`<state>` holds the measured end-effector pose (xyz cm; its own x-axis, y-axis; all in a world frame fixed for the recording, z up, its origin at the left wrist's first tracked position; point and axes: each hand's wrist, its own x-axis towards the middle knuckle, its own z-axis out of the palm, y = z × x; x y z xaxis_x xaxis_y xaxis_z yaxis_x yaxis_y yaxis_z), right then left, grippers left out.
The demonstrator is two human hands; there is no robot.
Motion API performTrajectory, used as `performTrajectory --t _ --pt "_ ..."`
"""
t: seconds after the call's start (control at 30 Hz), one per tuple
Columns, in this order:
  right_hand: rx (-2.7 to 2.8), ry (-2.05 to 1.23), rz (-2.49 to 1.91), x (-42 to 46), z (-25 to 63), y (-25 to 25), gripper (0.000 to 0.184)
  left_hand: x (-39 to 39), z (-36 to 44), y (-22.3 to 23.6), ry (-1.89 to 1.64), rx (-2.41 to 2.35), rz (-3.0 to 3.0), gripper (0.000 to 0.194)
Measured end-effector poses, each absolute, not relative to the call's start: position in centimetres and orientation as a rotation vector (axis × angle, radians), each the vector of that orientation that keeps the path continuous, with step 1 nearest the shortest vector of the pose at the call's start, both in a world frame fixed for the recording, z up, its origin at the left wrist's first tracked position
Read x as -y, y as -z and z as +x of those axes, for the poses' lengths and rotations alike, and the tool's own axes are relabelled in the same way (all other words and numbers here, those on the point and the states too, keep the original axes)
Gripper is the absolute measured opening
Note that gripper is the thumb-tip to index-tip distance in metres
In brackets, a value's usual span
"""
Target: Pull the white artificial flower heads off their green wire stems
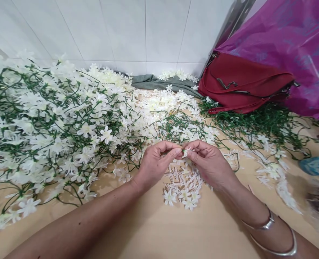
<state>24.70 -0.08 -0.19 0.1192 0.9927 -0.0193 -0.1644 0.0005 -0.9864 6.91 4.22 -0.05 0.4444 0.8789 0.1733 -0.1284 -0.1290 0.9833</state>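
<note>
White flower: small, with thin, soft-looking petals; this white flower [185, 153] sits between the two hands, just above the table, its fine pale strands poking out over the right fingers.
Left hand: the left hand [157, 160] has thumb and forefinger pressed together in a narrow pinch beside the flower; I cannot tell what lies between the tips.
Right hand: the right hand [213, 163] pinches the flower between thumb and forefinger.
Wrist metal: two smooth, silvery bangles [270, 222], open-looking curves, round the right forearm.
Small pile: loose flowers [185, 194] with pointed petals lie nearest the person; slim, matchstick-like white strands [175, 177] are heaped behind them.
Big heap: a springy tangle of white blooms [106, 134] on wiry green stems, filling the left side.
Tabletop: smooth, tan table [148, 230], plain and matt.
Back edge: crumpled grey-green cloth [148, 82] along a wall of glossy white tiles [165, 28].
Right side: slouched red bag [243, 82] against creased purple plastic [283, 43], with wispy green stems [269, 117] bunched below.
</note>
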Motion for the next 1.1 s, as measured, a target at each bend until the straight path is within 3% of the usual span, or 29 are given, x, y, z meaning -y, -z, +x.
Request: performTrajectory --t 0.67,0.87,1.0,1.1 --pt "1.188 -0.979 -1.244 0.4 24.5 -0.7 0.023 -4.3 6.6 -1.9 -1.127 -0.704 1.572 0.017" --pt "1.808 -0.553 -1.397 0.5 25.1 -0.4 0.005 -5.0 6.2 -1.9 -1.473 -0.767 1.46 0.047" --pt "1.908 -0.472 -1.4 0.3 25.4 -0.3 0.017 -5.2 6.1 -1.5 -1.431 -0.766 1.509 0.066" --pt "1.657 -0.632 -1.424 0.5 25.2 -0.9 0.012 -5.3 5.8 -1.4 -1.377 -0.749 1.593 0.048"
